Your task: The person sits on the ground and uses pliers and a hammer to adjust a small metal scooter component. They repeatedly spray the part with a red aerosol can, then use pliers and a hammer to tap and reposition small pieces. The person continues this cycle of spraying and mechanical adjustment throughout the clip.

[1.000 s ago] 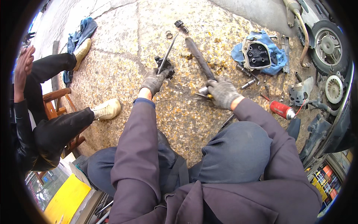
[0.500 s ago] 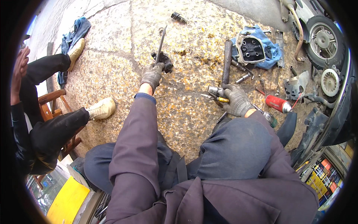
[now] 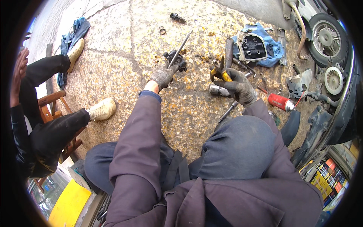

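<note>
In my left hand (image 3: 162, 77), gloved in grey, is a dark metal part (image 3: 181, 62) with an uneven outline. A long, pointed metal rod (image 3: 184, 44) slants up from the same grip; whether it has a handle is hidden by the fingers. My gloved right hand (image 3: 242, 89) is raised and closed on a pair of pliers (image 3: 226, 76) with yellow-and-black handles. Below the pliers lies a hammer, its steel head (image 3: 218, 90) near the right fingers and its dark handle (image 3: 229, 52) running away from me.
Far right, a black engine cover (image 3: 254, 47) lies on a blue cloth (image 3: 278, 47). Nearby are socket tools (image 3: 245, 67), a red spray can (image 3: 280, 102) and a wheel (image 3: 327, 39). A black fitting (image 3: 177, 17) and small ring (image 3: 162, 30) lie ahead. A person's shoe (image 3: 102, 109) is at left.
My right hand has lifted the yellow-handled pliers off the ground beside the hammer. My left hand has shifted right with the dark part, and the rod now leans further right.
</note>
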A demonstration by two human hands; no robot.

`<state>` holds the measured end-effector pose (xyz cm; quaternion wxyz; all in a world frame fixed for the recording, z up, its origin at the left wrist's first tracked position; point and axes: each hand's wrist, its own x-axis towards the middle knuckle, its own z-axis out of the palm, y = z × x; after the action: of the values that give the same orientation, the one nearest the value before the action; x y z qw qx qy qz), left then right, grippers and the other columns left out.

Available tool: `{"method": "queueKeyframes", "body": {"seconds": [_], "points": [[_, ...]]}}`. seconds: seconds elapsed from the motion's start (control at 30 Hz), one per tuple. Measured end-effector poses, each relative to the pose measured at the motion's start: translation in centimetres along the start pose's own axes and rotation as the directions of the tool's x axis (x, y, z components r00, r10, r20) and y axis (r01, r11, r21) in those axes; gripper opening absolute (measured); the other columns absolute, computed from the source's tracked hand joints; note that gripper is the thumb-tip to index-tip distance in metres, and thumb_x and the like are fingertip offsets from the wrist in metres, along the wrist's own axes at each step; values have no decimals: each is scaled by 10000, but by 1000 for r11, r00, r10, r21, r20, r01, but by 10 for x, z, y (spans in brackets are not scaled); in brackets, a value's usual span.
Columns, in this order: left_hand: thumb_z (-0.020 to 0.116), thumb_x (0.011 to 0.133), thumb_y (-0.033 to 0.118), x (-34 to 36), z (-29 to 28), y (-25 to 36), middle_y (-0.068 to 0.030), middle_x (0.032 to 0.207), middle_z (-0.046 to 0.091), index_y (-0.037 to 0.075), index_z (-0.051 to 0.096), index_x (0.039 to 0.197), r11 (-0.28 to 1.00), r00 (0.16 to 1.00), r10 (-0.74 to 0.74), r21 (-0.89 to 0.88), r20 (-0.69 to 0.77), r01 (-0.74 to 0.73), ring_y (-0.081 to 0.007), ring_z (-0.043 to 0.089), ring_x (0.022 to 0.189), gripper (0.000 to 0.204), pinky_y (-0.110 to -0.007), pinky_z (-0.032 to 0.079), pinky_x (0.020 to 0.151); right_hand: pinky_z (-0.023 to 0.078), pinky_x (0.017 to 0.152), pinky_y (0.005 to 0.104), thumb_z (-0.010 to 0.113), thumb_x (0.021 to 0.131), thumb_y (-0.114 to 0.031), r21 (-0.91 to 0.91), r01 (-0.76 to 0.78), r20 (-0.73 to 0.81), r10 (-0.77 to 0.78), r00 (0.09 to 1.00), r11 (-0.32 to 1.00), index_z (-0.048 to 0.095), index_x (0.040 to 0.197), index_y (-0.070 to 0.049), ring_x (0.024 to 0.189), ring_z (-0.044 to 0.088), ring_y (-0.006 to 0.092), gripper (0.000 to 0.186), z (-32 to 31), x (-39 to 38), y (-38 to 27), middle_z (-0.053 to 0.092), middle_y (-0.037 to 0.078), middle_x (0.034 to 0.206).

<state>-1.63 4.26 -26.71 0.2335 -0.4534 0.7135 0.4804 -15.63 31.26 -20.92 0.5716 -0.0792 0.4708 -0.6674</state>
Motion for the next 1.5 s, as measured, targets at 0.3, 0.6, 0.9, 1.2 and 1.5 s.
{"method": "queueKeyframes", "body": {"seconds": [0.3, 0.6, 0.9, 1.2, 1.5], "points": [[585, 956, 384, -2, -12, -9, -64, 754, 631, 106, 612, 1272, 986, 994, 79, 139, 72, -88, -148, 551, 584, 422, -325, 463, 507, 541, 882, 312, 765, 788, -132, -243, -30, -3, 30, 1000, 970, 597, 1201, 29, 1011, 637, 175, 474, 26, 38, 1, 650, 93, 1064], [572, 935, 339, 4, -7, -7, -217, 1088, 696, 104, 664, 1211, 865, 973, 211, 482, -98, -139, -379, 662, 1050, 374, -473, 506, 920, 527, 756, 385, 788, 779, -319, -868, -51, -88, -53, 995, 494, 665, 1044, 37, 792, 656, 253, 461, 50, 96, 27, 687, 184, 863], [628, 893, 385, -25, 4, 7, -229, 1062, 694, 110, 615, 1245, 897, 952, 125, 442, -278, 12, -386, 671, 1027, 446, -491, 519, 897, 519, 737, 359, 822, 780, -364, -857, -109, -152, -45, 987, 503, 671, 1052, 12, 787, 639, 189, 488, 47, 104, 36, 689, 117, 855], [629, 894, 363, -40, 25, -10, -216, 1032, 690, 52, 632, 1121, 897, 950, 151, 441, -273, -16, -350, 685, 973, 385, -475, 533, 873, 562, 801, 394, 757, 756, -253, -874, -418, -474, -243, 847, 248, 673, 1068, -32, 788, 640, 285, 392, -11, 58, 27, 659, 142, 889], [679, 869, 395, -58, 93, -12, -226, 986, 703, 67, 655, 1130, 907, 990, 63, 420, -129, -3, -385, 681, 962, 420, -491, 519, 879, 518, 829, 506, 788, 758, -273, -785, -597, -606, -404, 685, 164, 582, 1118, -43, 972, 643, 422, 474, -41, 47, 79, 638, 247, 1039]]}}
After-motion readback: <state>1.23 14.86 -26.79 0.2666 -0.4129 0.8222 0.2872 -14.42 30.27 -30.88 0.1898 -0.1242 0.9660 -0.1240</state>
